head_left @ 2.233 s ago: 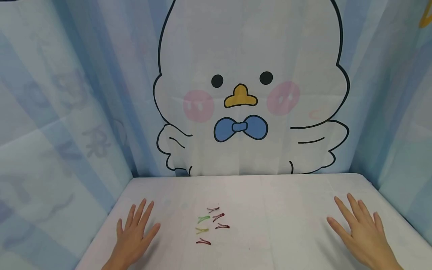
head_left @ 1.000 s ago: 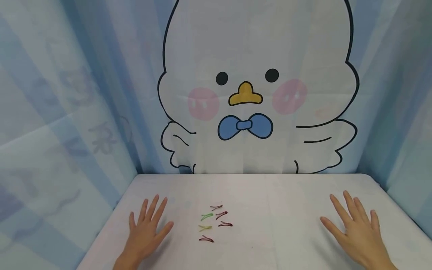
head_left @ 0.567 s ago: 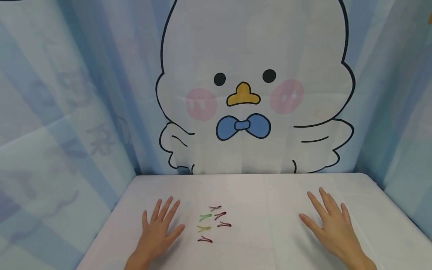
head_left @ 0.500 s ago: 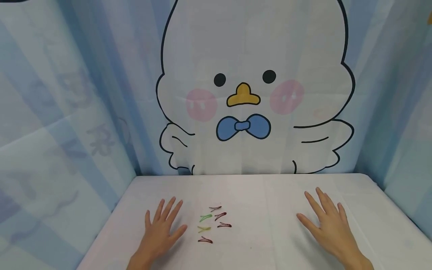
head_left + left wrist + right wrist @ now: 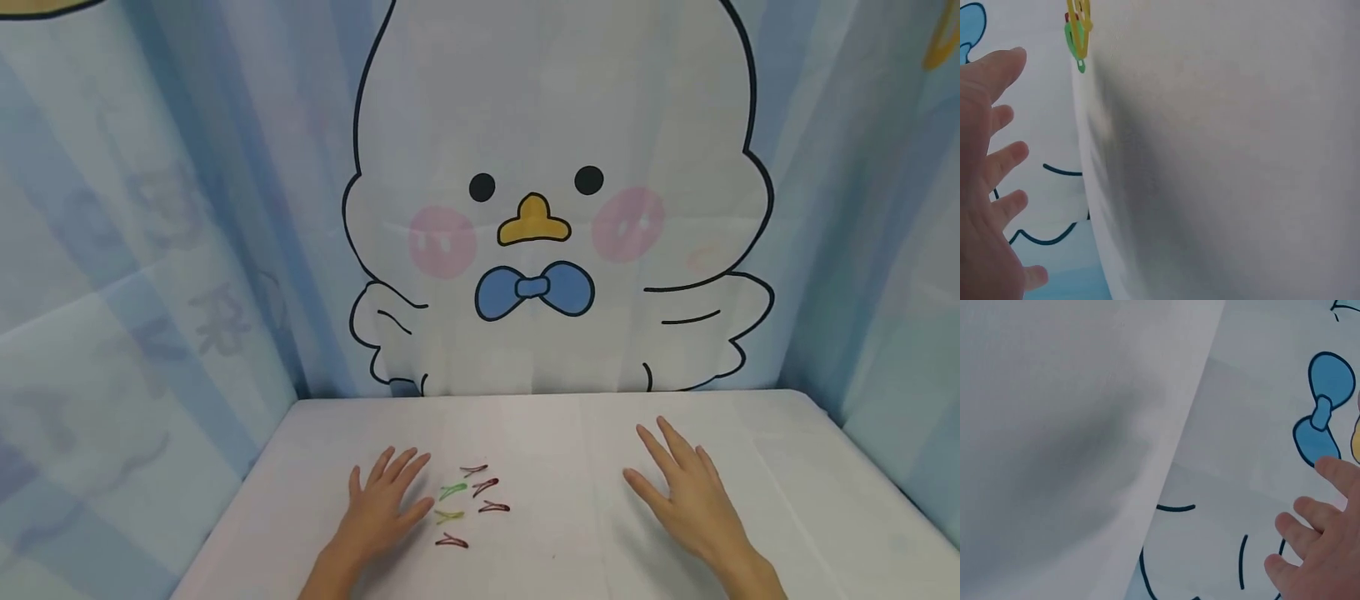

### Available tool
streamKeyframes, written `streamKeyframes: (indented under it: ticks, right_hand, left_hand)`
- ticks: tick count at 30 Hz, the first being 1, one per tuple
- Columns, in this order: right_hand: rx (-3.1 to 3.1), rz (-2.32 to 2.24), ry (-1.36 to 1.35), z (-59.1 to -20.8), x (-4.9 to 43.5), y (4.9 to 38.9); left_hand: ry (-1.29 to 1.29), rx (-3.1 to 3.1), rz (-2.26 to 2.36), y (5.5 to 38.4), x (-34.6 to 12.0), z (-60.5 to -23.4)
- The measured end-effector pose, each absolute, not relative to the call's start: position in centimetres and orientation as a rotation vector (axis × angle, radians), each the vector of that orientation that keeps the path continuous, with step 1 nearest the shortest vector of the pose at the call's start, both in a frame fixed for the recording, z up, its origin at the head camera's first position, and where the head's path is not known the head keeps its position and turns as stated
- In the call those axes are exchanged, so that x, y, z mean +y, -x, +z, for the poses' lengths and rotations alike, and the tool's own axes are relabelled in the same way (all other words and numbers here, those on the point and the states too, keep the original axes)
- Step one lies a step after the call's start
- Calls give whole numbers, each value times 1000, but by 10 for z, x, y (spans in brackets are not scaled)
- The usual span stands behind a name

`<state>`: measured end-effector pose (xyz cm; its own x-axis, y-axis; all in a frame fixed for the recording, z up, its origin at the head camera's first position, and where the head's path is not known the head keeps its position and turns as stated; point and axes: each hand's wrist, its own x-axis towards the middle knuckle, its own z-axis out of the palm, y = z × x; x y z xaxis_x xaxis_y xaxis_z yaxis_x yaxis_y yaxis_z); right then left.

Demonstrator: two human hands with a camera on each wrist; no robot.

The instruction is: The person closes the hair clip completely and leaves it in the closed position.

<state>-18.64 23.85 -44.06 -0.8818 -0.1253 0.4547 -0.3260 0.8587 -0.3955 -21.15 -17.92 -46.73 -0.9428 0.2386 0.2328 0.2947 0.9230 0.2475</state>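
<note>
Several small snap hair clips lie spread on the white table, left of its middle. Four-sided in no way, they are slim and splayed: a green hair clip, a yellow hair clip and dark red ones, such as the nearest red hair clip. My left hand hovers just left of them, fingers spread, its thumb close to the yellow clip. In the left wrist view the yellow and green clips show at the top. My right hand hangs over the table's right half, fingers spread and slightly bent. Both hands hold nothing.
The white table ends at a back edge against a curtain printed with a white duck and blue bow tie. Pale blue curtains also close in the left and right sides.
My left hand has moved right, up to the clips. The right hand has moved left, inward over the table. The clips lie as before; the head view has shifted slightly.
</note>
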Motion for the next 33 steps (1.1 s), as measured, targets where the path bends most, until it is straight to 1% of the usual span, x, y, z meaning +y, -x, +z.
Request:
streamKeyframes:
  ticks: [13, 22, 33]
  right_hand:
    - [-2627, 736, -361, -440, 214, 191]
    - [-2656, 782, -380, -442, 200, 193]
    - [-2622, 879, -421, -443, 187, 193]
  left_hand:
    - [449, -2895, -539, 229, -169, -465]
    - [400, -2952, -643, 237, -164, -469]
    - [395, -3048, -816, 247, -162, -463]
